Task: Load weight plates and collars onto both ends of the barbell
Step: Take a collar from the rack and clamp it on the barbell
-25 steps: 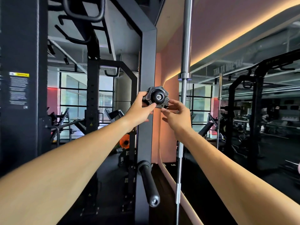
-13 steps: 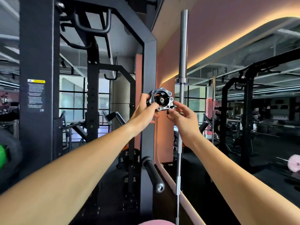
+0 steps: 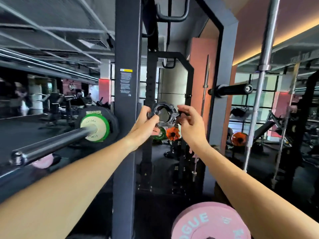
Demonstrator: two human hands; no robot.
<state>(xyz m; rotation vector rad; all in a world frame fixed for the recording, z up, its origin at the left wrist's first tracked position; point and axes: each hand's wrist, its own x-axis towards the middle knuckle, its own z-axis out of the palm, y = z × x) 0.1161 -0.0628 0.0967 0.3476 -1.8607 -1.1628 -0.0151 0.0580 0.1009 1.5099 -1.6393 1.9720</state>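
Observation:
A black ring-shaped barbell collar hangs in the air in front of the dark rack upright, clear of any peg. My left hand pinches its left rim, and my right hand holds its lever on the right side. To the left, the barbell sleeve points toward me, bare along its visible length, with a black plate with a green and white hub seated at its inner end. A pink plate sits low at the bottom right.
A black storage peg juts from the rack's right upright. A steel bar stands upright at the right. Orange and green plates sit on a rack behind my hands. Mirrors and other gym machines fill the background.
My view has swung left and down. The collar has come off the storage peg, still gripped by both hands. The loaded barbell sleeve has come into view at the left.

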